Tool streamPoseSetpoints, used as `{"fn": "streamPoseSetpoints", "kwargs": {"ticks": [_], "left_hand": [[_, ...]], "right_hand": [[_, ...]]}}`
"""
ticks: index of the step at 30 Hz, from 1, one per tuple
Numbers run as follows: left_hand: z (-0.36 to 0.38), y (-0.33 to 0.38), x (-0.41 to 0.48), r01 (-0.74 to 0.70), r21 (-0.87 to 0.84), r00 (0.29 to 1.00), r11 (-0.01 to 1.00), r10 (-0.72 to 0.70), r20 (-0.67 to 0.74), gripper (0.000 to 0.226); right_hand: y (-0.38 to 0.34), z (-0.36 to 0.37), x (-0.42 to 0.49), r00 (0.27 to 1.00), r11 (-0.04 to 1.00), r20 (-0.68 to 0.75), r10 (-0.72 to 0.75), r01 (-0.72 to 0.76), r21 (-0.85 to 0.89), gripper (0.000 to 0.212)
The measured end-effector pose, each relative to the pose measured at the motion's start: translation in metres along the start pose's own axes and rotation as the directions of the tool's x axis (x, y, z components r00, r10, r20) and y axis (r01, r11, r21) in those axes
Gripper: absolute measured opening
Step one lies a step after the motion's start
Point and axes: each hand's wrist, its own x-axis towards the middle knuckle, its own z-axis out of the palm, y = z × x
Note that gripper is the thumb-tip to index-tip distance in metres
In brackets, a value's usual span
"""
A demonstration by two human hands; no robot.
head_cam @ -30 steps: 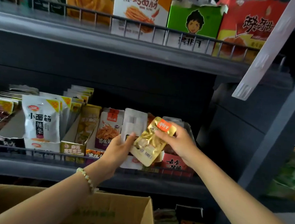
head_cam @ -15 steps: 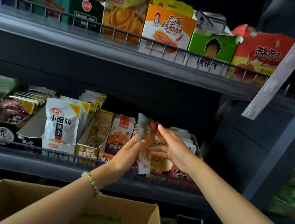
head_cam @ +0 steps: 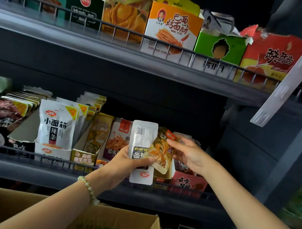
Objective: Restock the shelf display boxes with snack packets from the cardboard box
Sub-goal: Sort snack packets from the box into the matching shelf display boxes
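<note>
Gripping a flat white foil snack packet point(head_cam: 143, 137) upright, the left hand point(head_cam: 122, 164) curls its fingers point(head_cam: 141, 161) round the lower half, thumb across the front. The right hand point(head_cam: 190, 153) pinches the top corner of a golden snack packet point(head_cam: 161, 151), which tilts just right of the left fingers, overlapping the white packet's edge. A red cardboard display box point(head_cam: 188, 182) stands on the shelf beneath the right fingers; the brown cardboard box point(head_cam: 119, 225) lies well below both.
</note>
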Motion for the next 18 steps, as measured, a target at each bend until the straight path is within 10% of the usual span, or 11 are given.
{"fn": "streamPoseSetpoints", "kwargs": {"ticks": [5,9,18], "left_hand": [[-0.001,0.003,0.016,0.027,0.022,1.0,0.999,-0.027,-0.014,0.044],[-0.012,0.006,0.036,0.054,0.074,0.983,0.996,-0.04,-0.18,0.032],[-0.028,-0.006,0.047,0.102,0.094,0.953,0.99,-0.07,-0.296,0.017]], "right_hand": [[-0.005,-0.023,0.002,0.995,1.0,0.103,-0.004,0.006,-0.022,0.036],[-0.01,-0.04,0.014,0.975,0.961,-0.095,-0.199,0.175,-0.216,0.025],[0.006,-0.035,0.063,0.947,0.598,0.101,-0.306,0.274,-0.753,0.026]]}}
